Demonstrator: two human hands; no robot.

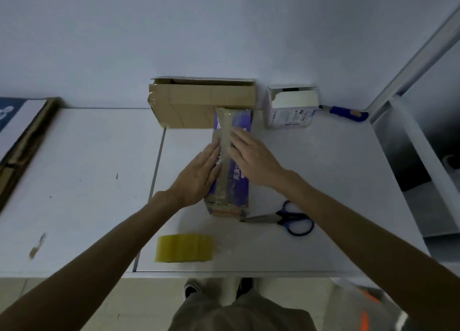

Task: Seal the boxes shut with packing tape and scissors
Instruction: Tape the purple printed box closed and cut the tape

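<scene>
**Purple box pressed flat under two hands**

Purple card with white print makes up the box (242, 193), which lies lengthwise in the middle of the white table (323, 169), its far end touching a brown carton (199, 104). A strip of clear tape (224, 121) runs down the middle of its top from the far end to the near one, and more tape wraps the near end. White Chinese characters run along the top right of the strip; the tape and the hands cover most of them, so they cannot be read whole.

The left hand (199, 176) lies flat on the left of the strip, fingers straight and close together, pressing on the top. The right hand (251, 156) lies flat on the right of it, fingers straight and a little spread, tips at the strip's edge.

Scissors (278, 217) with blue handles lie shut on the table just right of the box's near end, blades pointing towards it. A yellowish tape roll (184, 248) stands on its edge near the front of the table, apart from the box.

The brown carton stands against the wall, its top flaps ajar and old tape on its side. Right of it stands a small white box (290, 111), open at the top, with a printed label and barcode too small to read. A blue-handled tool (346, 113) lies beside that.
</scene>
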